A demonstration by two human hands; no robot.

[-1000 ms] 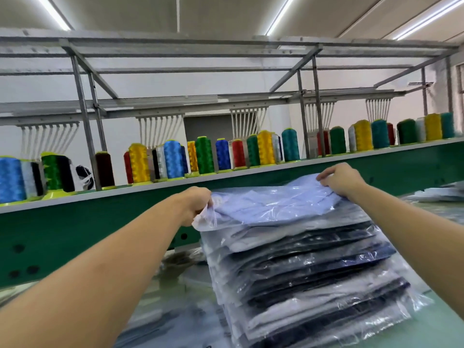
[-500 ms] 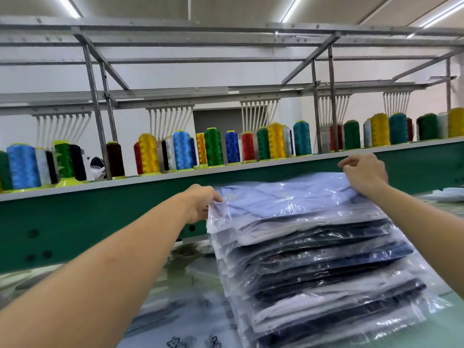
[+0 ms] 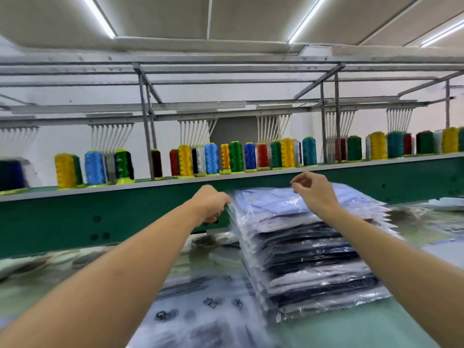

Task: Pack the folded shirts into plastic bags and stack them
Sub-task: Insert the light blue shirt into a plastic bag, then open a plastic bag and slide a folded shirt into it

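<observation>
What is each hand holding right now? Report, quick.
Left hand: curled at edge of top bagged shirt; grip cannot be told.
Right hand: open, holding nothing.

Both my arms reach forward. My left hand [image 3: 213,205] curls, grip unclear. My right hand [image 3: 315,194] hovers loosely curled, holding nothing.

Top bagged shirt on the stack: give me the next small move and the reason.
Probably free the left hand and pull both hands back. The top bagged shirt lies flat on the stack; the right hand hovers above it, loosely curled, holding nothing; the left sits at its corner, grip blurred.
</observation>
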